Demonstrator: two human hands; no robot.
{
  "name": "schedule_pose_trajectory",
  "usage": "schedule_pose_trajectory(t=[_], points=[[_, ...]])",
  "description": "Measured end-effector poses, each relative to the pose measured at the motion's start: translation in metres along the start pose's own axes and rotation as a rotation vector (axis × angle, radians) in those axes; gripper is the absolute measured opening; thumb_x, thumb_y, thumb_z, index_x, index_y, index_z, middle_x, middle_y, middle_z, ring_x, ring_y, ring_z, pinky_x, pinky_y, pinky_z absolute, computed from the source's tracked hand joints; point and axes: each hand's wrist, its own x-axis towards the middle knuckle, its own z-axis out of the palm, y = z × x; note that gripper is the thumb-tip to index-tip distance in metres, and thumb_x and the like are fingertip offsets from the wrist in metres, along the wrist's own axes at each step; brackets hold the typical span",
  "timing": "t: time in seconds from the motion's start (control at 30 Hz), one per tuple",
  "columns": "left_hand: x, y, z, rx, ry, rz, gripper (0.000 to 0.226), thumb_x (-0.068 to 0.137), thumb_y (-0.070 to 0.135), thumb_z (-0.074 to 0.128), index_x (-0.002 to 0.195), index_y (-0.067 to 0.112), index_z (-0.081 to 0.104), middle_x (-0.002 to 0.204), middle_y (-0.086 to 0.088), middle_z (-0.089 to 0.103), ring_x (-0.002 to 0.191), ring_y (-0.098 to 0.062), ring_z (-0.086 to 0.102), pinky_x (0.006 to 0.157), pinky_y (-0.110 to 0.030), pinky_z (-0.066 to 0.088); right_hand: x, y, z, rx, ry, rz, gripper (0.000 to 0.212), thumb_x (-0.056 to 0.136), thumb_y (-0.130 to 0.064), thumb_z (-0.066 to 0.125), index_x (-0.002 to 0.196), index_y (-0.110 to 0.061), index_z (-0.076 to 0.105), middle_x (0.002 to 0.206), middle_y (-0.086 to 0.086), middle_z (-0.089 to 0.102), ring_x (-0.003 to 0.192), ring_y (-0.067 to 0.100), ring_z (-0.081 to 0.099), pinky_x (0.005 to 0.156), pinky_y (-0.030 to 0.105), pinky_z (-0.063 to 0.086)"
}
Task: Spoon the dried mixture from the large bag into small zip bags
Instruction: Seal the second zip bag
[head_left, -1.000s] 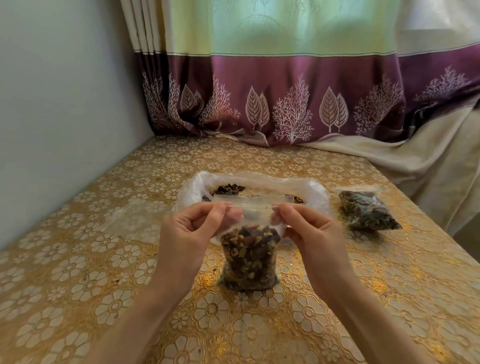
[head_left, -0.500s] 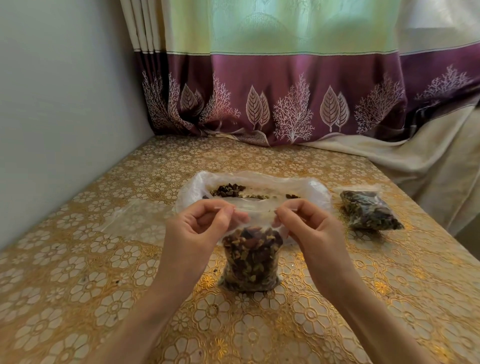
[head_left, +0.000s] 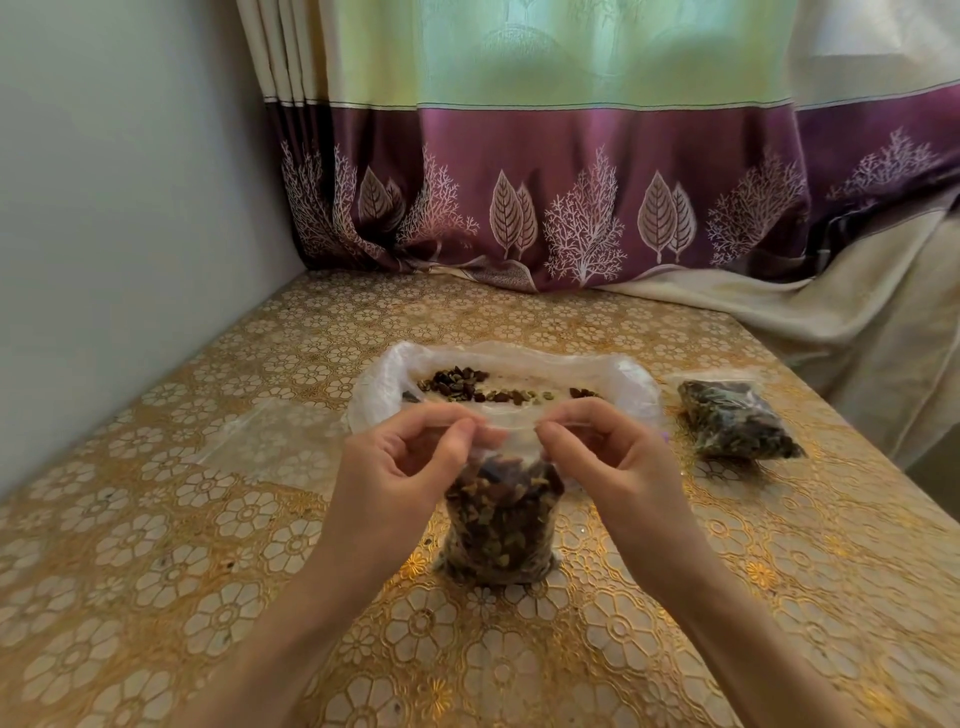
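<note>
Head view showed a small zip bag (head_left: 501, 525), clear, crinkled and packed with dried mixture, standing upright on the table (head_left: 156, 545). The left hand (head_left: 400, 467) and right hand (head_left: 610, 460) each pinched its top edge in their grip. Just behind slumped the large bag (head_left: 506, 364); a filled bag (head_left: 737, 426) lay to the right.

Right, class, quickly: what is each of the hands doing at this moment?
Left hand: pinches the top edge of the filled small zip bag.
Right hand: pinches the same top edge, on its other side.
</note>
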Motion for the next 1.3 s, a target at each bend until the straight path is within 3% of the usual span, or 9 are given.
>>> schedule_pose_trajectory(t=[0.17, 0.4, 0.53, 0.63, 0.77, 0.87, 1.0, 1.13, 1.3], points=[[-0.0016, -0.0006, 0.0015, 0.058, 0.019, 0.038, 0.013, 0.077, 0.028, 0.061, 0.083, 0.021, 0.07, 0.077, 0.006, 0.074, 0.075, -0.009, 0.07, 0.064, -0.013, 0.052, -0.001, -0.0012, 0.0002, -0.021, -0.031, 0.004, 0.01, 0.074, -0.03, 0.064, 0.078, -0.024, 0.071, 0.072, 0.017, 0.062, 0.066, 0.016, 0.057, 0.059, 0.021, 0.046], [-0.0024, 0.0001, 0.0043, 0.124, 0.031, 0.086, 0.01, 0.076, 0.03, 0.063, 0.081, 0.023, 0.068, 0.074, 0.01, 0.073, 0.07, -0.005, 0.069, 0.062, -0.01, 0.05, -0.0016, -0.001, 0.002, -0.049, 0.015, -0.032, 0.013, 0.084, -0.008, 0.065, 0.076, -0.018, 0.069, 0.065, 0.006, 0.06, 0.062, 0.01, 0.051, 0.057, 0.018, 0.044], [-0.0027, 0.0015, 0.0049, 0.098, 0.009, 0.08, 0.007, 0.078, 0.022, 0.062, 0.081, 0.022, 0.069, 0.074, 0.012, 0.073, 0.069, -0.001, 0.068, 0.059, -0.008, 0.049, -0.0023, -0.0029, 0.0016, -0.055, -0.005, -0.027, 0.013, 0.084, -0.007, 0.064, 0.077, -0.018, 0.069, 0.069, 0.017, 0.059, 0.062, 0.013, 0.052, 0.057, 0.017, 0.043], [-0.0026, 0.0025, 0.0035, 0.15, -0.017, 0.104, 0.021, 0.084, 0.008, 0.062, 0.083, 0.028, 0.07, 0.077, 0.015, 0.072, 0.073, 0.0, 0.067, 0.063, -0.008, 0.049, -0.002, -0.0041, 0.0019, -0.073, -0.055, -0.02, 0.009, 0.084, -0.009, 0.066, 0.081, -0.016, 0.072, 0.074, 0.001, 0.068, 0.068, 0.007, 0.063, 0.063, 0.014, 0.048], [-0.0034, 0.0057, 0.0046, 0.178, -0.034, 0.133, 0.006, 0.079, 0.024, 0.066, 0.083, 0.027, 0.069, 0.08, 0.016, 0.072, 0.076, 0.001, 0.067, 0.066, -0.008, 0.049, -0.0016, -0.0038, 0.0031, -0.064, -0.041, -0.039, 0.011, 0.083, -0.007, 0.067, 0.081, -0.016, 0.073, 0.08, 0.002, 0.071, 0.074, 0.011, 0.068, 0.067, 0.017, 0.051], [-0.0034, 0.0071, 0.0045, 0.206, -0.025, 0.138, 0.013, 0.07, 0.036, 0.064, 0.08, 0.029, 0.068, 0.077, 0.021, 0.07, 0.073, 0.004, 0.065, 0.063, -0.005, 0.047, -0.0018, -0.0042, 0.0036, -0.074, -0.039, -0.056, 0.012, 0.082, -0.006, 0.067, 0.08, -0.017, 0.072, 0.08, 0.004, 0.07, 0.072, 0.011, 0.068, 0.066, 0.017, 0.052], [-0.0027, 0.006, 0.0052, 0.215, -0.026, 0.139, 0.005, 0.074, 0.025, 0.068, 0.078, 0.027, 0.069, 0.075, 0.021, 0.07, 0.071, 0.005, 0.065, 0.061, -0.003, 0.046, -0.0026, -0.0049, 0.0052, -0.134, -0.029, -0.098, 0.017, 0.081, -0.006, 0.068, 0.077, -0.023, 0.07, 0.078, 0.002, 0.068, 0.068, 0.003, 0.063, 0.062, 0.012, 0.048], [-0.0037, 0.0047, 0.0038, 0.252, -0.064, 0.177, 0.02, 0.079, 0.006, 0.067, 0.085, 0.026, 0.07, 0.082, 0.018, 0.071, 0.077, 0.003, 0.066, 0.066, -0.005, 0.047, -0.0028, -0.0048, 0.0056, -0.212, -0.023, -0.131, 0.014, 0.081, -0.01, 0.069, 0.079, -0.024, 0.07, 0.078, -0.001, 0.067, 0.072, 0.007, 0.062, 0.064, 0.015, 0.048], [-0.0039, 0.008, 0.0057, 0.28, -0.074, 0.217, 0.015, 0.079, 0.022, 0.063, 0.09, 0.029, 0.069, 0.087, 0.02, 0.07, 0.081, 0.005, 0.065, 0.07, -0.005, 0.047, -0.0048, -0.0049, 0.0057, -0.274, -0.021, -0.152, 0.008, 0.083, -0.011, 0.067, 0.083, -0.019, 0.069, 0.081, -0.001, 0.066, 0.078, 0.011, 0.063, 0.07, 0.018, 0.05]])
